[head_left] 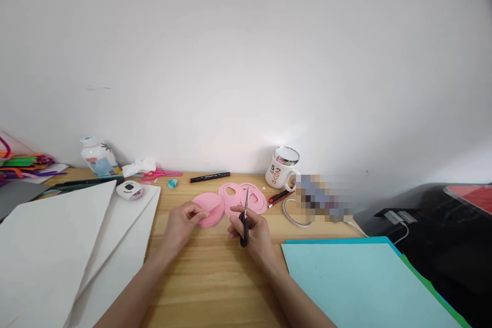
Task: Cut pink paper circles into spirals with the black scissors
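My left hand (pixel 185 219) pinches the edge of a round pink paper piece (pixel 207 204) above the wooden table. A crease or slit line runs across that piece near my fingertips. My right hand (pixel 254 228) grips black-handled scissors (pixel 244 228), whose metal blades point up and away from me and look closed together. Just beyond the scissors lie pink paper cutouts (pixel 229 200), overlapping, with ovals cut out of them. The right edge of the round piece meets these cutouts.
Behind stand a white mug (pixel 282 169) and a white bottle (pixel 100 159). A black marker (pixel 210 178), pink scissors (pixel 163 173) and a white glue-tape-like dispenser (pixel 129 190) lie around. White sheets (pixel 49 246) cover the left; light blue sheets (pixel 357 282) lie right. A patch is pixelated.
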Motion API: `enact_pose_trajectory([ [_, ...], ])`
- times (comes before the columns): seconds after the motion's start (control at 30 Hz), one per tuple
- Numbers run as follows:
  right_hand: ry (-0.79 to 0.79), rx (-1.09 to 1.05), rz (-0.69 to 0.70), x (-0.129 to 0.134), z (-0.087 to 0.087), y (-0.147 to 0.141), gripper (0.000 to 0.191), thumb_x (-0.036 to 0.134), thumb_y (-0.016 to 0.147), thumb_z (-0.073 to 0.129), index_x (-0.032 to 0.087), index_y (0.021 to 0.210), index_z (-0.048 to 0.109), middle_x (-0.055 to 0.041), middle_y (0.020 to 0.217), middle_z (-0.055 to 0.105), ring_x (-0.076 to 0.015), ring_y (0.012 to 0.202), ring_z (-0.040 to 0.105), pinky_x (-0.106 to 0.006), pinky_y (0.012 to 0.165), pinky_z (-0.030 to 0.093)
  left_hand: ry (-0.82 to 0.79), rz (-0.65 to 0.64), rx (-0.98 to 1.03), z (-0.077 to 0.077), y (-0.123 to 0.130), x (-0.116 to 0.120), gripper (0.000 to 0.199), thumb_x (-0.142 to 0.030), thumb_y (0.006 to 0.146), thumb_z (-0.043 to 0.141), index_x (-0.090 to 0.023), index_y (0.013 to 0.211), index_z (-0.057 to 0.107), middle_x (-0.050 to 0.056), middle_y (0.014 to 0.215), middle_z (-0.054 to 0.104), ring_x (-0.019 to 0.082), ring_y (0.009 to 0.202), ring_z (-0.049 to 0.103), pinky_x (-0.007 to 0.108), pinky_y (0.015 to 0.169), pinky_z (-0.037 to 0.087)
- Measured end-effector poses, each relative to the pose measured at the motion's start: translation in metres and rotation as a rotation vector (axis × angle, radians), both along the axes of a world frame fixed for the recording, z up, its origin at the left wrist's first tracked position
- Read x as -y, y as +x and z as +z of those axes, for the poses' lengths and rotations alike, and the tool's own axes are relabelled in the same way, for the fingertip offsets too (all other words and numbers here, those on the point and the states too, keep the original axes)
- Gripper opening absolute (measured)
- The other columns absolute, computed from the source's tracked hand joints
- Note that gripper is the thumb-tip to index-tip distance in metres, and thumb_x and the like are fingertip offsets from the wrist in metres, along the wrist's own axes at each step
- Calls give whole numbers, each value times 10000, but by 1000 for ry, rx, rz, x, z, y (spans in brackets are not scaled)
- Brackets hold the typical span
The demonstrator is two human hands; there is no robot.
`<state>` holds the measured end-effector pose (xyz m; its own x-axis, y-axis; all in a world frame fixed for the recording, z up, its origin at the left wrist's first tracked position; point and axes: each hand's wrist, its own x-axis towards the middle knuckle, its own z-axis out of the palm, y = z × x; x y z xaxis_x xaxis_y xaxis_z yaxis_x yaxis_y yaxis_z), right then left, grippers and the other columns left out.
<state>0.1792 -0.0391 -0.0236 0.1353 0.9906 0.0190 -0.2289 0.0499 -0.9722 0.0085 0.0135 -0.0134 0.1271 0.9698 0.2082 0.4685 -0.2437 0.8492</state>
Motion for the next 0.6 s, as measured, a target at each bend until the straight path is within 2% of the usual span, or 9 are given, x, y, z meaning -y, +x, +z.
enact_pose_trajectory([
  [0.17, 36, 60, -44, -2, -1, 2, 388, 382, 634, 720, 152, 926, 608, 21, 577, 583, -136, 505, 551, -254, 506, 431, 172, 75, -100, -2, -1, 0, 220, -350, 721, 524, -190, 585, 590, 11, 597, 613, 168, 577, 546, 272, 574, 422],
  [0.33, 62, 120, -27, -2, -3, 5, 372, 348, 643, 715, 166, 943, 593, 15, 643, 584, -140, 580, 549, -257, 565, 434, 351, 42, -164, -4, -2, 0, 190, -287, 776, 468, -193, 666, 591, 30, 682, 630, 178, 649, 567, 285, 615, 439],
  [0.47, 68, 149, -6, -3, -5, 6, 356, 361, 667, 691, 167, 942, 578, 10, 643, 577, -145, 590, 534, -261, 567, 421, 415, 80, -168, -3, -2, 3, 158, -256, 781, 484, -197, 698, 604, 31, 730, 645, 177, 692, 578, 285, 634, 456],
  [0.6, 55, 160, -9, -3, -6, 6, 360, 371, 677, 683, 158, 948, 576, 8, 639, 576, -140, 574, 525, -257, 549, 409, 516, 174, -120, 3, 0, 7, 138, -253, 781, 532, -189, 688, 611, 23, 714, 641, 170, 701, 586, 283, 651, 464],
])
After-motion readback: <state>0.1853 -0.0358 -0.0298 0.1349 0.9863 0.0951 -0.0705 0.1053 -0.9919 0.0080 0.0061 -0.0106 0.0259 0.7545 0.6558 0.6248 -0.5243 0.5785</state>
